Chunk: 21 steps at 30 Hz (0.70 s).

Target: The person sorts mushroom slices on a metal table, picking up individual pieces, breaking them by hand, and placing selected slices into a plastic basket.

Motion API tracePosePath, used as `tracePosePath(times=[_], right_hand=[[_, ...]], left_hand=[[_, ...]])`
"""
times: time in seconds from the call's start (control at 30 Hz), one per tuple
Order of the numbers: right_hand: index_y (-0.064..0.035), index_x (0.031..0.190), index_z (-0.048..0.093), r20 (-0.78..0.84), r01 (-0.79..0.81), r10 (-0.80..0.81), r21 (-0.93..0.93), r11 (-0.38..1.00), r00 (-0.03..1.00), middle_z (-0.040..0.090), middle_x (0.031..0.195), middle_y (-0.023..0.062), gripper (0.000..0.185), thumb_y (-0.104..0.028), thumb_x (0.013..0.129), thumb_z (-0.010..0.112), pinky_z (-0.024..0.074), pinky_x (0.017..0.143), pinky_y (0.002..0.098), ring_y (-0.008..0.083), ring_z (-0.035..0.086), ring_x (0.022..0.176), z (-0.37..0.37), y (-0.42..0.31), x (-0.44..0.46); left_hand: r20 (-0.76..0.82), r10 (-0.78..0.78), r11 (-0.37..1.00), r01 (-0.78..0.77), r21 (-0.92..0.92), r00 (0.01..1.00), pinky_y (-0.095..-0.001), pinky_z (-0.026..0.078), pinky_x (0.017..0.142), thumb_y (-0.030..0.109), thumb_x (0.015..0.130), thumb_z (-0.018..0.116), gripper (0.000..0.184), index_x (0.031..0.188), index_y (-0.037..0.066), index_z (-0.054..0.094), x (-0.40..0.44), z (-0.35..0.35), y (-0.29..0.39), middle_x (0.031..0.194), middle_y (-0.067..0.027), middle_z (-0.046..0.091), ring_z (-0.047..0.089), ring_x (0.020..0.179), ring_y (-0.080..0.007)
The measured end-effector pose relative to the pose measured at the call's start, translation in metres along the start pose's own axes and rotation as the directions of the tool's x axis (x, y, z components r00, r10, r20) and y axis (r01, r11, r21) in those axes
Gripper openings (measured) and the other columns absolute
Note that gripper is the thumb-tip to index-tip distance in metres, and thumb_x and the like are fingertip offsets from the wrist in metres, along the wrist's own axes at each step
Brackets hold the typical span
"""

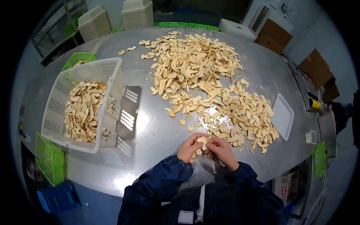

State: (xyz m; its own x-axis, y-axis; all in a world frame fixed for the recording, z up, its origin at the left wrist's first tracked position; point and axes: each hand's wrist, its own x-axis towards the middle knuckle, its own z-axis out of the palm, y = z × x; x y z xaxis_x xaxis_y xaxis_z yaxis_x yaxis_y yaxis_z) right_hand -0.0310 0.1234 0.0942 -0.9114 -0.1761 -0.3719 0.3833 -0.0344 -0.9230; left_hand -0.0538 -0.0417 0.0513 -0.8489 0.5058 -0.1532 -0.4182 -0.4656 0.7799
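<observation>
My left hand grips a mushroom slice, steadying it at 6 o'clock of the mushroom pile, within reach; my right hand apparently pinches its 3 o'clock edge.

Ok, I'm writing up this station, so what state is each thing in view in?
Left hand: closed on a slice.
Right hand: at that slice, grip unclear.
Pale cream slice: held, cut.
Loose cream slices: cut, heaped and spread.
White perforated plastic basket: partly filled with slices.
White shallow rectangular tray: lying beside the heap.
Tall white plastic containers: stacked.
</observation>
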Motion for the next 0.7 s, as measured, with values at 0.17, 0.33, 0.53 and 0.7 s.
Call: tracePosePath(times=[0.17, 0.33, 0.53, 0.7], right_hand=[[-0.0033, 0.084, 0.055, -0.103, 0.034, -0.037, -0.031, 0.999, 0.994, 0.06, 0.062, 0.0036, 0.012, -0.014, 0.089, 0.055, 0.0371, 0.039, 0.0193, 0.0064, 0.052, 0.046, 0.008, 0.005, -0.001], [-0.0046, 0.086, 0.053, -0.09, 0.027, -0.033, -0.072, 0.997, 0.995, 0.055, 0.059, 0.0004, 0.009, -0.012, 0.088, 0.056, 0.0337, 0.04, 0.0191, 0.0042, 0.047, 0.045, 0.011, 0.007, -0.001], [-0.0044, 0.087, 0.054, -0.07, 0.117, -0.119, -0.032, 0.993, 0.99, 0.054, 0.061, -0.0018, 0.008, -0.013, 0.088, 0.056, 0.0323, 0.041, 0.0178, 0.0025, 0.044, 0.046, 0.008, 0.013, 0.001], [-0.0048, 0.093, 0.055, -0.042, 0.063, -0.066, -0.062, 0.996, 0.997, 0.055, 0.063, -0.0016, 0.007, -0.01, 0.089, 0.051, 0.0336, 0.044, 0.017, 0.0024, 0.046, 0.048, 0.006, 0.01, -0.001]], left_hand=[[-0.068, 0.04, 0.969, -0.022, 0.246, 0.997, -0.0231, 0.043, 0.076, 0.005, 0.085, 0.052, 0.027, 0.112, 0.002, 0.055, -0.003, 0.003, 0.0, 0.094, -0.0017, 0.057, 0.052, 0.084, -0.0084], [-0.092, 0.098, 0.952, -0.066, 0.298, 0.991, -0.022, 0.042, 0.074, 0.006, 0.085, 0.053, 0.025, 0.11, 0.002, 0.055, -0.003, 0.002, -0.005, 0.093, -0.0015, 0.057, 0.051, 0.083, -0.0078], [-0.132, 0.125, 0.951, -0.081, 0.298, 0.983, -0.0207, 0.041, 0.066, 0.007, 0.085, 0.052, 0.023, 0.108, 0.004, 0.057, -0.004, 0.005, -0.006, 0.085, 0.0007, 0.057, 0.049, 0.074, -0.0054], [-0.126, 0.172, 0.93, -0.118, 0.348, 0.977, -0.0206, 0.04, 0.066, 0.007, 0.086, 0.052, 0.023, 0.108, 0.004, 0.057, -0.003, 0.003, -0.01, 0.084, 0.0012, 0.057, 0.049, 0.073, -0.0051]])
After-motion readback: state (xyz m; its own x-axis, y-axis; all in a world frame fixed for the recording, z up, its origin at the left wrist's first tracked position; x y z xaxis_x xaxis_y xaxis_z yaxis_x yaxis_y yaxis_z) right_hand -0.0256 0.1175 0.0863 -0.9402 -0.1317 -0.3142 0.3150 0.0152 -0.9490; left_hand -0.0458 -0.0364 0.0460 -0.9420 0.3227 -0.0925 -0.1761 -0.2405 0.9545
